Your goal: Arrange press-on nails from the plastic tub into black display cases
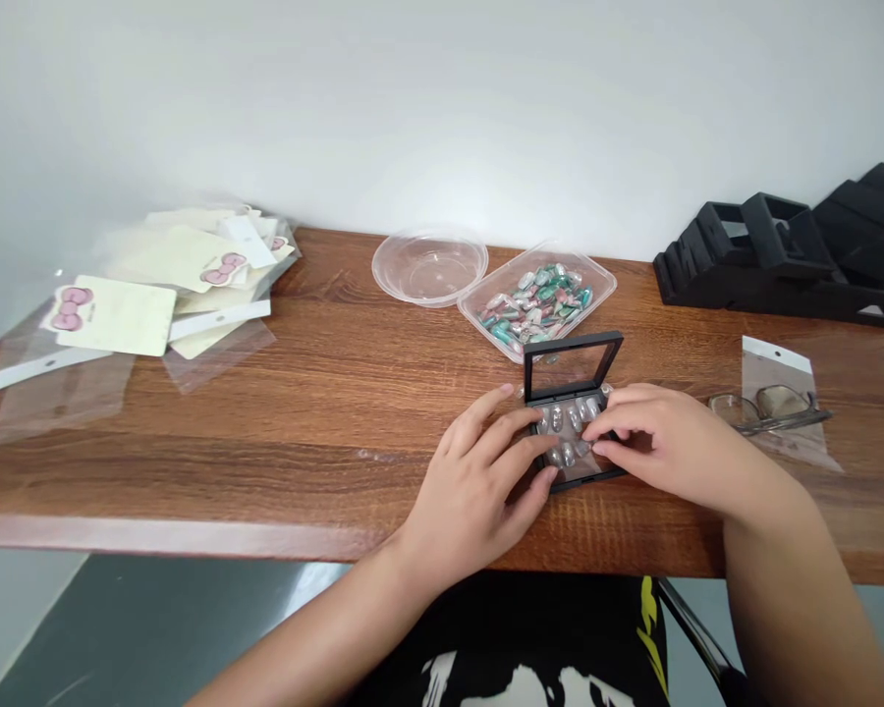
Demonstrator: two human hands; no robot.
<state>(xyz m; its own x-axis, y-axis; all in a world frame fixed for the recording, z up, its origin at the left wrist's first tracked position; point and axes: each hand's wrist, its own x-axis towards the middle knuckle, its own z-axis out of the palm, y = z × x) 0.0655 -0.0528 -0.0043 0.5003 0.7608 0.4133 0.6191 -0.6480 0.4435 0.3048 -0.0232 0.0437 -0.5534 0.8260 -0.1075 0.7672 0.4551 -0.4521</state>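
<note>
Touching black hinged case (566, 395), my left hand (472, 479) spread. Right hand (674, 442) at silver false nails (557, 420); can't tell if pinching.

The open case (569, 395) is black and the nails (557, 419) in it are glittery silver; beyond the case, the clear rectangular tub (475, 297) contains loose nails (536, 302) in teal, pink and silver. Far left of the case, the cards (122, 316) are plain cream with pink bow motifs; far right of the case, the stacked frames (785, 236) are solid black. The tabletop (324, 412) under the case is brown with streaked wood grain, and the clothing (560, 619) on its near side is black with white and yellow print.
</note>
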